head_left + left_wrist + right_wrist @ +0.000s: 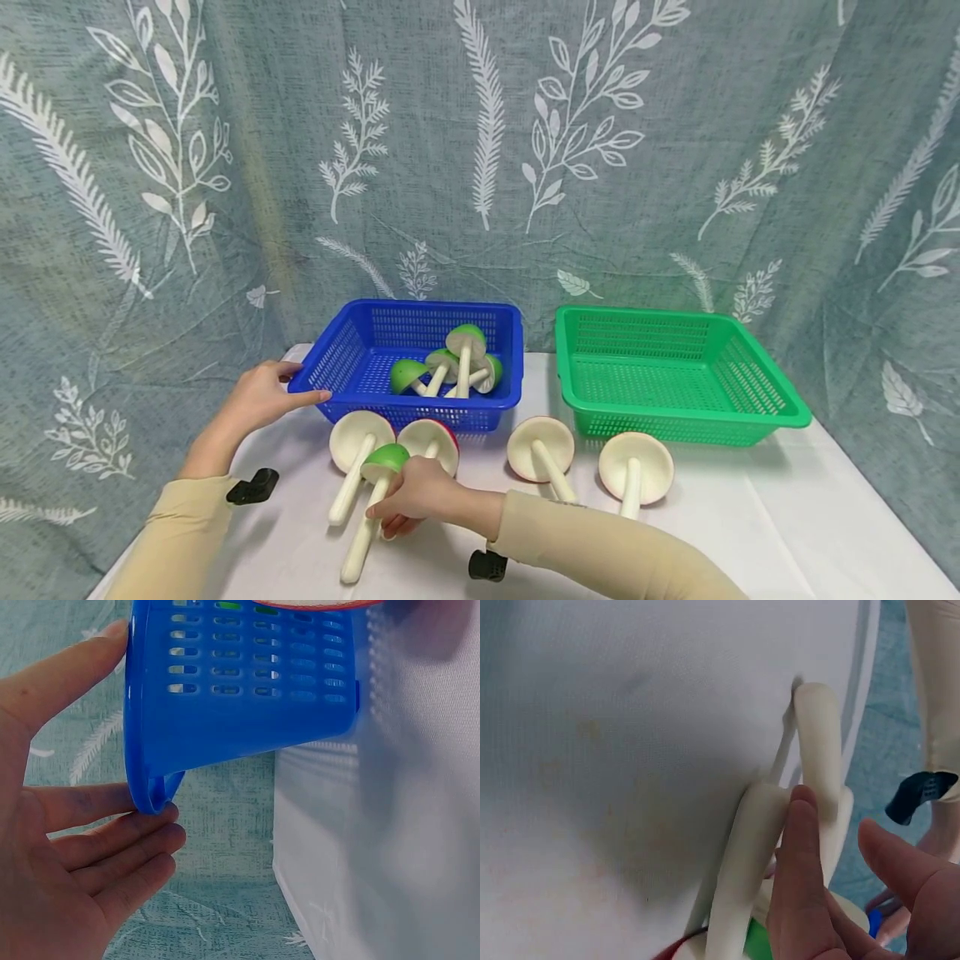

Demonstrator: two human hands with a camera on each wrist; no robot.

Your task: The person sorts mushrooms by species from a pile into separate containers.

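My left hand (262,398) holds the left front corner of the blue basket (420,414), thumb on the front rim and fingers at the side. In the left wrist view, the fingertips (157,866) meet the rim's underside. Several green-capped toy mushrooms (407,375) lie inside that basket. My right hand (423,496) is around the stem of another green-capped mushroom (360,546) on the table. In the right wrist view, its thumb (892,862) stands apart from the pale stem (819,742). Two red-edged mushrooms (362,439) lie beside it, one partly hidden by the hand.
A green basket (675,425) with nothing visible in it stands at the right. In front of the baskets, two more pale-bottomed mushrooms (540,450) lie on the white table (795,517). A leaf-patterned curtain (450,167) hangs behind.
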